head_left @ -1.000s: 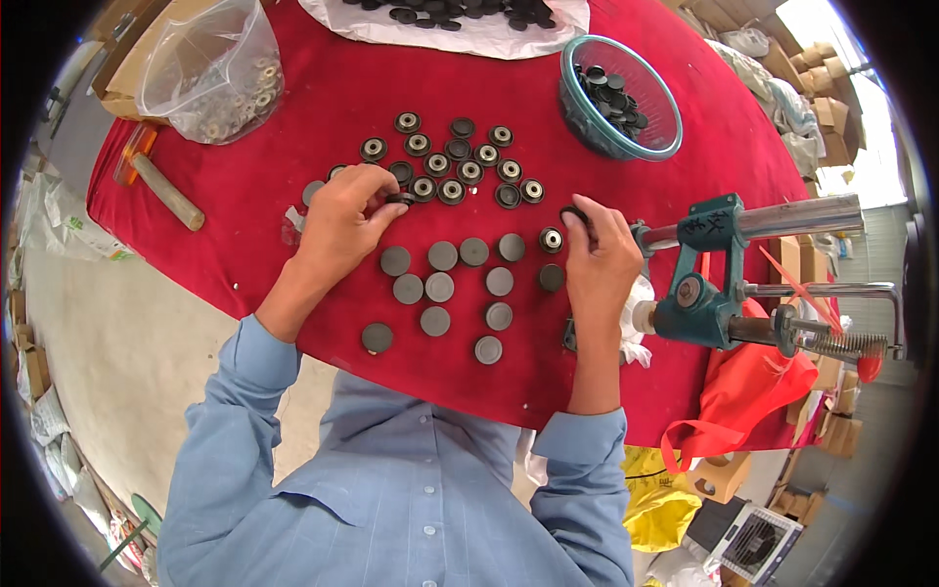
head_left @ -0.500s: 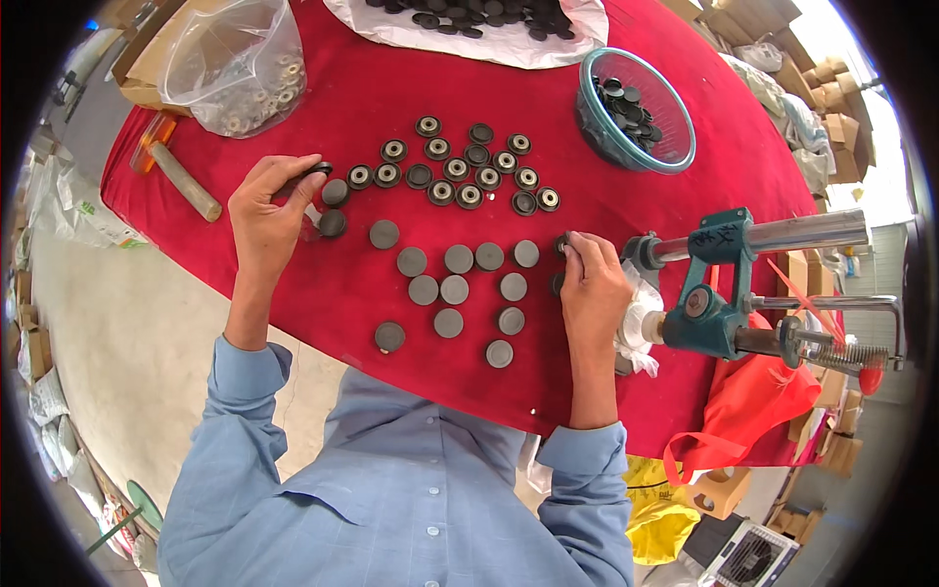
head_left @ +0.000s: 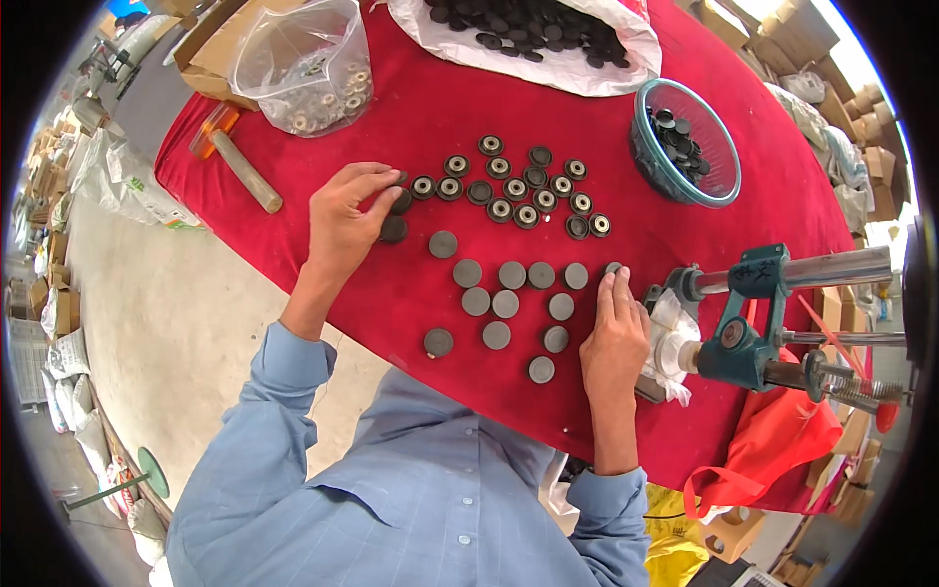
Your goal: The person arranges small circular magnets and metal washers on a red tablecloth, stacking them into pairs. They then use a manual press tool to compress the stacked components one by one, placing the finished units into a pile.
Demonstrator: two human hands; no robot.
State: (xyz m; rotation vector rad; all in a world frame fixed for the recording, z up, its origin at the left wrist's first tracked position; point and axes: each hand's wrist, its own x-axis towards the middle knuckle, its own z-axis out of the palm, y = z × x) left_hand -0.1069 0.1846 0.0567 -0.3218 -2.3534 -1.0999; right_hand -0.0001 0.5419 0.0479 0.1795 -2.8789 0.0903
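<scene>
My left hand (head_left: 342, 220) is at the left of the red-covered table, thumb and forefinger closed on the edge of a dark round cap (head_left: 400, 178). Two more dark caps (head_left: 393, 229) lie against its fingers. On the right, my right hand (head_left: 616, 338) rests palm down with fingers stretched, its fingertips touching a grey-topped cap (head_left: 613, 267). Between the hands are several grey-topped round caps (head_left: 496, 336), spread in loose rows. Farther back lie several black cups (head_left: 525, 216), most with a metal ring inside, a few without.
A teal hand press (head_left: 743, 328) stands right of my right hand, with white plastic around its end. A basket (head_left: 719, 186) of black caps and a white sack (head_left: 626, 68) of them are at the back. Back left are a clear bag (head_left: 284, 59) of metal rings and a hammer (head_left: 245, 171).
The view has shifted, so the table appears lower and farther right. The left hand's cap has come down beside the two dark caps. My right fingers have straightened and flattened over their cap.
</scene>
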